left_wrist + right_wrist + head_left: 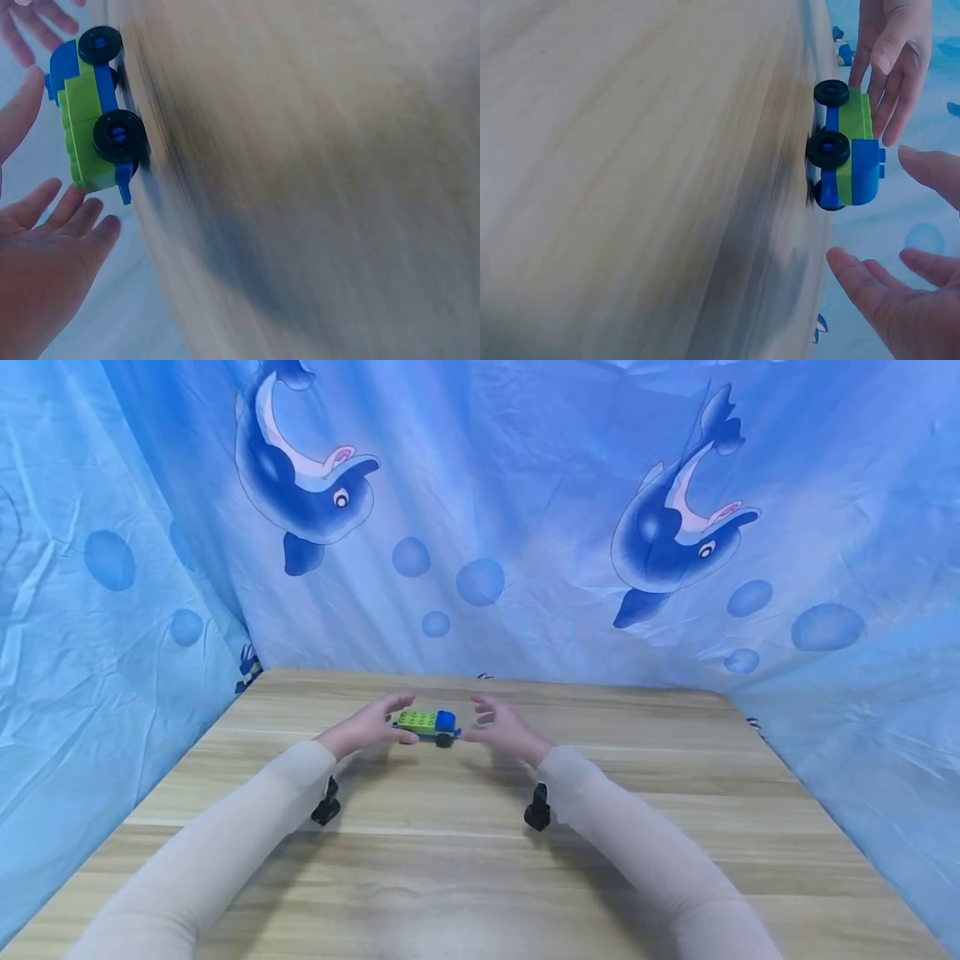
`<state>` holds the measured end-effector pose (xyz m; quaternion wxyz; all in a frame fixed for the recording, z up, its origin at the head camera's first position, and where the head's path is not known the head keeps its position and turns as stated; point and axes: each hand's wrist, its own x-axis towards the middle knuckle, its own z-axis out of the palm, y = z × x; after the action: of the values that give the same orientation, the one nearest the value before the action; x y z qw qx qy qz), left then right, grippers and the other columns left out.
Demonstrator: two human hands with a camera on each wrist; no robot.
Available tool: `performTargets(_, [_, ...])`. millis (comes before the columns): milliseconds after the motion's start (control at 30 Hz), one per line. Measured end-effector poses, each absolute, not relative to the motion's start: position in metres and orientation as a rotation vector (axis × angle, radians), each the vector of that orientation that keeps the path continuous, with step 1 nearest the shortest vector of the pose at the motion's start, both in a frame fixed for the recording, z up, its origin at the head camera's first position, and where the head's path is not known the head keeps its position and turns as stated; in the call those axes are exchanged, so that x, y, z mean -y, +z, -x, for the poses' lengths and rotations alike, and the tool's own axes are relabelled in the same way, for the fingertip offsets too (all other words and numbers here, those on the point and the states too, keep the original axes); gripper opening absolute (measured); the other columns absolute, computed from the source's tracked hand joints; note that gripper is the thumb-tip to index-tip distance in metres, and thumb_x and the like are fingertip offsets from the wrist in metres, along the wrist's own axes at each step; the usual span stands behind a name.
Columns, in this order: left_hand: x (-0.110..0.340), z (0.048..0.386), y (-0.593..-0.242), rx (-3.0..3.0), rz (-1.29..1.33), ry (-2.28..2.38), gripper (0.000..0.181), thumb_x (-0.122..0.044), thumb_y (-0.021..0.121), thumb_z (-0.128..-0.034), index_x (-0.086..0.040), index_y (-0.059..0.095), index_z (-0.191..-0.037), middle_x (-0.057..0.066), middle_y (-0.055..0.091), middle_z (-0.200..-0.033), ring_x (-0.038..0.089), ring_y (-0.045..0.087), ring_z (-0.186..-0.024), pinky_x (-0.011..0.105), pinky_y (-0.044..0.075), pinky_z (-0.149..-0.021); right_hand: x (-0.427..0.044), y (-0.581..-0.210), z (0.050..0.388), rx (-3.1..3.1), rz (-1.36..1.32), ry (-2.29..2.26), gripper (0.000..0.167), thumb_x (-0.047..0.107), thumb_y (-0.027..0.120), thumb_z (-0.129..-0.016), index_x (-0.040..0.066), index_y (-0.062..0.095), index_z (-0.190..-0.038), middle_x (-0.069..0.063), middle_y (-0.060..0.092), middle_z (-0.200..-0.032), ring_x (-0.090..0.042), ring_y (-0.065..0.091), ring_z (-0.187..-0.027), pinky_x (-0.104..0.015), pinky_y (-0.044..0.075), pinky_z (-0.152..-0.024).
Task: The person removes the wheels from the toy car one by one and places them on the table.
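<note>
Head view shows a toy truck [424, 722] far on the table [435, 877], between left hand [369, 727] and right hand [507, 728]. Both have fingers spread.

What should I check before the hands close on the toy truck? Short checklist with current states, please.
1. Toy truck upright, wheels down on the tabletop: ok.
2. Left hand at the green rear end, fingers spread: ok.
3. Right hand facing the blue cab, open, with a gap: ok.
4. Left hand free of contact with the truck: cannot tell; its fingers overlap the rear in view.
5. Secure grip: not ok; neither hand holds the truck.
</note>
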<state>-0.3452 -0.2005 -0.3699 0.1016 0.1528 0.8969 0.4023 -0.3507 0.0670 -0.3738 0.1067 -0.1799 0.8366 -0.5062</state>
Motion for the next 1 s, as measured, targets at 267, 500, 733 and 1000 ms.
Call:
performTargets(267, [0.203, 0.358, -0.379, -2.573, -0.410, 1.224, 0.082, -0.029, 0.073, -0.0856, -0.005, 0.029, -0.151, 0.021, 0.030, -0.154, 0.040, 0.031, -0.140, 0.056, 0.024, -0.114, -0.051, -0.383, 0.360, -2.416, 0.395, -1.487, 0.078, 0.025, 0.078, -0.082, 0.011, 0.038, -0.148, -0.016, 0.047, -0.143, -0.030, 0.054, -0.122, -0.039, 0.051, -0.095])
performTargets(500, [0.203, 0.361, -0.380, -2.639, -0.383, 1.138, 0.069, -0.030, 0.071, -0.0879, -0.007, 0.041, -0.145, 0.021, 0.043, -0.145, 0.039, 0.045, -0.128, 0.058, 0.031, -0.109, -0.029, -0.388, 0.368, -2.411, 0.413, -1.456, 0.067, 0.025, 0.076, -0.084, 0.007, 0.047, -0.142, -0.017, 0.055, -0.135, -0.028, 0.055, -0.121, -0.041, 0.048, -0.099])
performTargets(733, [0.195, 0.365, -0.379, -2.666, -0.304, 1.135, 0.058, -0.028, 0.069, -0.0896, -0.008, 0.048, -0.141, 0.019, 0.050, -0.138, 0.034, 0.050, -0.121, 0.052, 0.038, -0.105, -0.024, -0.391, 0.374, -2.394, 0.338, -1.523, 0.052, 0.014, 0.074, -0.085, 0.003, 0.054, -0.133, -0.017, 0.061, -0.123, -0.026, 0.061, -0.108, -0.036, 0.052, -0.092])
performTargets(1000, [0.188, 0.368, -0.378, -2.674, -0.275, 1.159, 0.053, -0.026, 0.070, -0.0887, -0.008, 0.054, -0.136, 0.018, 0.055, -0.132, 0.031, 0.054, -0.114, 0.048, 0.042, -0.101, -0.030, -0.393, 0.376, -2.375, 0.272, -1.572, 0.050, 0.009, 0.073, -0.085, 0.004, 0.056, -0.132, -0.018, 0.061, -0.125, -0.027, 0.062, -0.110, -0.032, 0.054, -0.088])
